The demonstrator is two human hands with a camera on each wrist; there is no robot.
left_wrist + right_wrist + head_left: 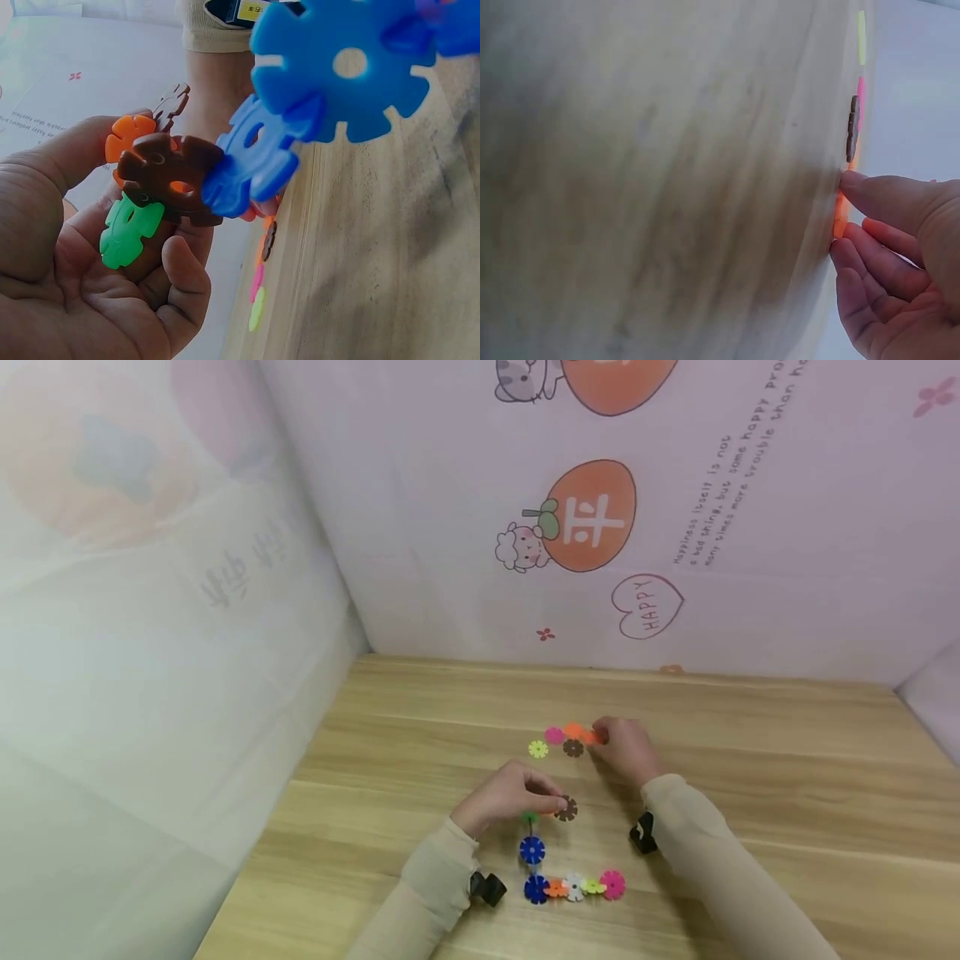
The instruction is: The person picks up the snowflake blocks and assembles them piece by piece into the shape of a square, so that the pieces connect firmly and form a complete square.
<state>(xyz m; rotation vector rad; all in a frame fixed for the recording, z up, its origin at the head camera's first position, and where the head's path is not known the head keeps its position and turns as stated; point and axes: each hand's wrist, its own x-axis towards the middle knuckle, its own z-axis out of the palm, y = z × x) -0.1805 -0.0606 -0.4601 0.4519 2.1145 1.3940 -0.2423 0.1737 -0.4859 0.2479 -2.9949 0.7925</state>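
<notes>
In the head view my left hand (504, 795) grips a chain of notched plastic snowflake discs near its far end, by a brown disc (567, 810). The left wrist view shows an orange disc (126, 136) at my fingertips, linked with brown ones, a green disc (133, 231) and blue discs (253, 150). From there the chain runs towards me, then turns right through orange, white and yellow-green to a pink disc (612, 885). Farther back, my right hand (628, 748) pinches an orange disc (594, 738) at the tabletop between thumb and fingers.
Beside the right hand lie loose discs: another orange disc (573, 730), a brown one (573, 748), a pink one (553, 736) and a yellow-green one (537, 749). The wooden table (420, 710) meets printed cloth walls at its back and left.
</notes>
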